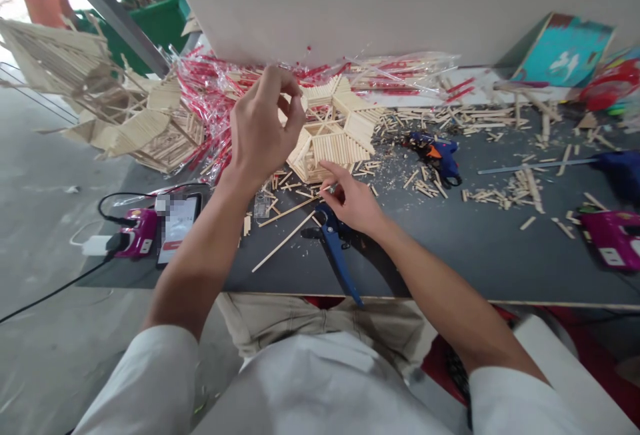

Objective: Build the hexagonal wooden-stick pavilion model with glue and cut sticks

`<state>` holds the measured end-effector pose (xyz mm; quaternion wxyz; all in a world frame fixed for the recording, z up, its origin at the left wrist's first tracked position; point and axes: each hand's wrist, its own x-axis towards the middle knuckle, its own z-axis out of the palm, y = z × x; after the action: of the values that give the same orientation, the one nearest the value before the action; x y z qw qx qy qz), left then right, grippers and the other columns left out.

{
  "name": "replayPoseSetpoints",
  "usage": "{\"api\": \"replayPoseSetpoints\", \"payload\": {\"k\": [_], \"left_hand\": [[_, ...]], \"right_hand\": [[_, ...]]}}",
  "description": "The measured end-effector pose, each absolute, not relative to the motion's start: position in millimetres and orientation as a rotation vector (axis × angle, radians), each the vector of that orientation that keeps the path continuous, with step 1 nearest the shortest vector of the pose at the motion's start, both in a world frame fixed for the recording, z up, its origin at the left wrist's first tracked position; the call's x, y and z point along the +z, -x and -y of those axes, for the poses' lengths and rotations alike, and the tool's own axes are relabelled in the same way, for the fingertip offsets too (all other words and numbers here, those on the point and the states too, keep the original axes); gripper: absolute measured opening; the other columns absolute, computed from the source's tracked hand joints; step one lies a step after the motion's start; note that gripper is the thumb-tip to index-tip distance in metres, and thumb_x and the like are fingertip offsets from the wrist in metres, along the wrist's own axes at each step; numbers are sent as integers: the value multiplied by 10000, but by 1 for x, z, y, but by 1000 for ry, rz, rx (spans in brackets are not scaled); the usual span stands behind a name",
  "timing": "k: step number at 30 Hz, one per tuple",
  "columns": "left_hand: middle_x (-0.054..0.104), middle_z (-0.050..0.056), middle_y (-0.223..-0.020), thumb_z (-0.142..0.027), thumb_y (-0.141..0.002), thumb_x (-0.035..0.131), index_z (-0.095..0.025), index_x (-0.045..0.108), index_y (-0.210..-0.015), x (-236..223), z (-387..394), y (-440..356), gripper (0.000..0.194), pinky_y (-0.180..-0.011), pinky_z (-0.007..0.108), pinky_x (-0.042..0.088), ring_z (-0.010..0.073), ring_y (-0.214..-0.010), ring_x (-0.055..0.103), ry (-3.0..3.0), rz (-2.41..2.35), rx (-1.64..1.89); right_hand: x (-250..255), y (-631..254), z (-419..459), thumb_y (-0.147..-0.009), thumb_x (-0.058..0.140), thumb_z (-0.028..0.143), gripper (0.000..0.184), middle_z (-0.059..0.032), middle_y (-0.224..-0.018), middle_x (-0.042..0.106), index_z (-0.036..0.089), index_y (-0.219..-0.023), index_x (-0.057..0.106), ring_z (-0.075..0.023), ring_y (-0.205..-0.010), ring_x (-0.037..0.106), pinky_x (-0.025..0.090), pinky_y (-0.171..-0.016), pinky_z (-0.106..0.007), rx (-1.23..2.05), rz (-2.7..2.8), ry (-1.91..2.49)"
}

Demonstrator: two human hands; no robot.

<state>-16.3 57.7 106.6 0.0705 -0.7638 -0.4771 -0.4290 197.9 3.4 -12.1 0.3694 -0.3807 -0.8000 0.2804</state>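
A small model house of thin wooden sticks [334, 129] stands on the dark grey table [450, 248]. My left hand [263, 125] is raised over its left side, fingers curled in a pinch at the roof edge; what they hold is hidden. My right hand [350, 200] rests on the table in front of the model, fingers closed on a short thin stick [327, 189]. Blue-handled cutters [336, 248] lie under and just below that hand. Two long sticks [285, 225] lie loose to the left of it.
Clear packets with red print [210, 88] pile up behind. A larger stick structure [100, 101] sits at far left. A phone [177, 225] and a pink device [137, 231] lie at left, a blue glue gun [435, 155] and stick offcuts [505, 191] at right, another pink device [613, 238] far right.
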Motion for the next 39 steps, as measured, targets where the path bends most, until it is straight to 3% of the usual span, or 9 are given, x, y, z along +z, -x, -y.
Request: {"api": "replayPoseSetpoints", "payload": {"k": [3,6,10,14,17,21,24,31,39], "left_hand": [[733,4,-1030,-234,-1032,560,-241,576,-1080,110,-47,20,51,-763,302,547,112,-815,672,2369,1409,-1251],[746,6,-998,-164,-956,579,-245,592,-1024,112,-30,23,106,-689,294,542,126,-801,682,2418,1401,-1202],[746,41,-1141,-129,-914,567,-230,577,-941,107,5,31,104,-644,290,526,122,-766,655,2490,1374,-1112],[747,16,-917,-122,-864,586,-230,546,-890,86,33,45,119,-663,290,523,148,-754,678,2542,1427,-995],[753,23,-932,-113,-854,579,-231,550,-919,61,31,59,138,-615,283,481,134,-680,648,2387,1441,-1012],[683,15,-787,-104,-835,547,-234,541,-827,31,13,74,131,-562,299,384,144,-616,586,2284,1269,-916],[607,-7,-684,-90,-847,495,-235,537,-788,23,11,73,162,-556,311,344,143,-562,530,2346,1246,-955],[747,25,-895,-255,-982,599,-228,683,-1094,20,24,55,142,-650,292,451,159,-756,691,2579,1315,-964],[787,20,-930,-248,-1027,590,-216,727,-1105,15,31,44,161,-646,221,520,86,-638,656,2918,1424,-1492]], "right_hand": [[-13,-198,-4,-1003,585,220,632,-19,-1120,747,301,-1595,378,-130,-662,634,527,-686,-300,723,2055,952],[-13,-198,-4,-1009,581,218,625,-12,-1105,745,307,-1591,374,-126,-654,628,530,-683,-298,701,2055,927],[-12,-198,-3,-1014,599,264,559,-10,-1069,756,301,-1540,414,-126,-638,639,542,-660,-294,674,2016,937],[-12,-196,0,-1000,664,359,375,1,-983,782,281,-1327,498,-133,-605,643,550,-628,-307,671,1903,963],[-10,-194,3,-988,714,418,300,4,-975,805,285,-1174,521,-130,-591,648,560,-622,-315,669,1853,945],[1,-195,8,-973,764,431,332,9,-964,815,300,-1199,559,-142,-607,677,596,-640,-336,727,1794,907],[12,-197,9,-971,764,434,346,1,-994,809,302,-1217,560,-132,-535,634,583,-569,-345,809,1715,926],[16,-193,10,-986,726,417,199,-9,-961,791,260,-1066,635,-91,-495,596,520,-491,-294,1026,1620,873],[13,-183,13,-969,751,324,151,11,-939,775,237,-1029,644,-67,-495,586,481,-474,-242,1168,1581,809]]}}
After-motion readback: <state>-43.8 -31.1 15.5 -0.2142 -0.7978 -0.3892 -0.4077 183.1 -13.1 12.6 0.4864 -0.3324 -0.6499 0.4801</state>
